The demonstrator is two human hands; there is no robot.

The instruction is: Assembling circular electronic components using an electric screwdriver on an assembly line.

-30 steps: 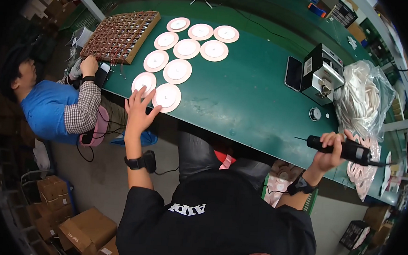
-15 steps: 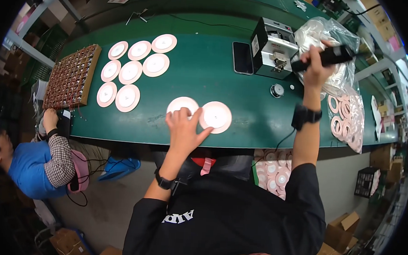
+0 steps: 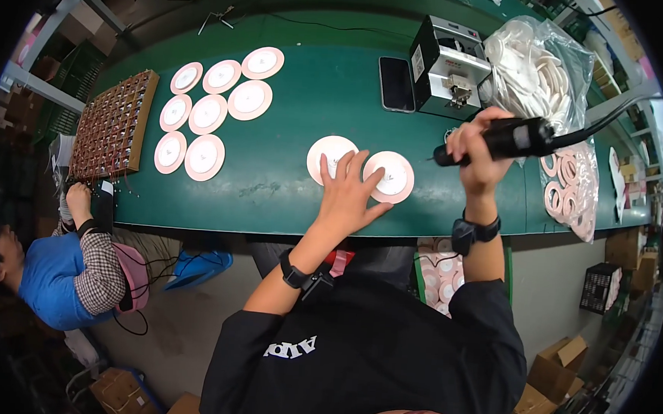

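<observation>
My right hand (image 3: 478,156) grips a black corded electric screwdriver (image 3: 521,137). It is held above the bench, its thin bit pointing left toward the discs. My left hand (image 3: 347,199), fingers spread, rests over two round pink-rimmed discs with white centres. The left disc (image 3: 326,145) lies under my fingertips, partly covered. Beside it, the right disc (image 3: 399,182) has my thumb and a finger at its edge. Behind the right hand, a black and silver boxy machine (image 3: 445,67) stands with a small metal mechanism at its front.
Several like discs (image 3: 207,114) lie in rows at left, near a wooden compartment tray (image 3: 114,130). A dark phone (image 3: 396,84) sits beside the machine. Bags of white parts (image 3: 529,75) and pink rings (image 3: 570,186) are at right. A co-worker in blue (image 3: 62,268) sits at far left.
My right hand has brought the screwdriver down and left, nearer the discs. The two discs have shifted right with my left hand, which has spread its fingers over them.
</observation>
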